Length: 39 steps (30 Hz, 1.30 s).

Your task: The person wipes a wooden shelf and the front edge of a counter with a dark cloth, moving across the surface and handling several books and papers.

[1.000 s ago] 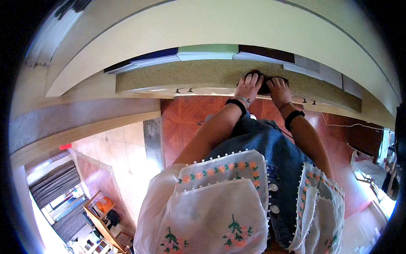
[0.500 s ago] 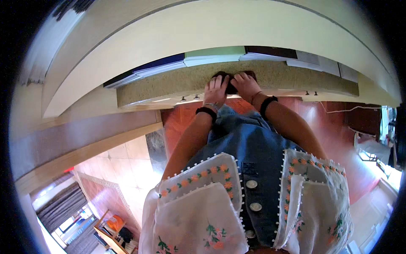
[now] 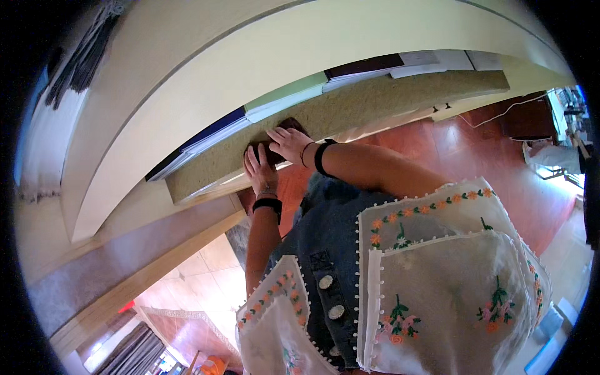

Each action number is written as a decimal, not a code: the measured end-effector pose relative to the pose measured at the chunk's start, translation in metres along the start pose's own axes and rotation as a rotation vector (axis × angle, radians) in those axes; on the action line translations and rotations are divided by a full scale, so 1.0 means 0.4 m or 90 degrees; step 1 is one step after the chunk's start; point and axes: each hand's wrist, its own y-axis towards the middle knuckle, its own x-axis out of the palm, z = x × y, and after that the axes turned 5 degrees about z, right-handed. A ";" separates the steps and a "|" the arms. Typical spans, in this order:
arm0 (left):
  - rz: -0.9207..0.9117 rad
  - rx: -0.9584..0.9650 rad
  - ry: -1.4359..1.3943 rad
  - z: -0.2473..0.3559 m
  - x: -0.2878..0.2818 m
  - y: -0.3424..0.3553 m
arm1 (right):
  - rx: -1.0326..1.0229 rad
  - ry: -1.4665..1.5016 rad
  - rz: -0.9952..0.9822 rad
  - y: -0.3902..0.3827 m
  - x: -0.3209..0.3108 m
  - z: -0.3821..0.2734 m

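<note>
A dark brown cloth (image 3: 294, 124) lies bunched on the speckled beige stone ledge (image 3: 375, 94). My left hand (image 3: 260, 167) presses on its left part, fingers over the top. Close beside it, my right hand (image 3: 289, 145) grips the right part, and some of the cloth sticks out past the fingertips. Both hands are at the ledge's front edge, left of its middle. The palms and the underside of the cloth are hidden.
Books or stacked papers with a green cover (image 3: 284, 99) and other covers line the ledge's back, beneath a cream panel (image 3: 250, 69). Below the ledge are small dark knobs (image 3: 441, 108) and reddish flooring (image 3: 412, 144). A white cable (image 3: 500, 115) trails at right.
Both hands have slid left along the ledge, taking the brown cloth with them. The view has tilted, and my right arm now reaches across my front.
</note>
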 end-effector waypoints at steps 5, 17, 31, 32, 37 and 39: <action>-0.015 -0.008 0.043 0.021 0.006 0.004 | -0.019 0.090 -0.074 -0.006 -0.030 0.034; -0.129 -0.049 0.069 0.312 0.029 0.064 | -0.009 0.130 -0.154 -0.194 -0.091 0.280; -0.164 0.022 0.054 0.748 0.090 0.128 | 0.032 0.176 -0.108 -0.476 -0.204 0.606; -0.162 0.020 0.057 0.773 0.104 0.133 | 0.050 0.164 -0.124 -0.497 -0.214 0.621; -0.157 0.114 0.033 0.941 0.146 0.148 | 0.121 0.121 -0.083 -0.678 -0.209 0.763; -0.168 0.180 -0.027 1.024 0.161 0.149 | 0.125 0.135 -0.035 -0.749 -0.224 0.806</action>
